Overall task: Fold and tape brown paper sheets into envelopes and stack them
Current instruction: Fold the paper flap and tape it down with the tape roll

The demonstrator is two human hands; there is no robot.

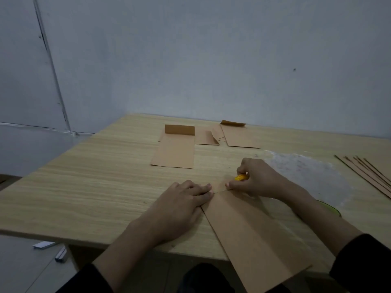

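A folded brown paper sheet [249, 233] lies on the wooden table [95, 187] and overhangs its front edge. My left hand [179, 206] lies flat on the sheet's far left corner, fingers straight and pressing it down. My right hand [258, 178] grips a small yellow object [241, 177], only partly visible, at the sheet's far end, with its thumb on the paper. Finished brown envelopes lie farther back: one with its flap raised [175, 151], another at the back right [239, 136].
Brown paper pieces [206, 137] lie between the two envelopes. A fanned stack of brown sheets [372, 174] sits at the right edge. A clear plastic film [306, 176] covers the table right of my hand, with a green object [331, 208] under my right forearm. A wall stands behind.
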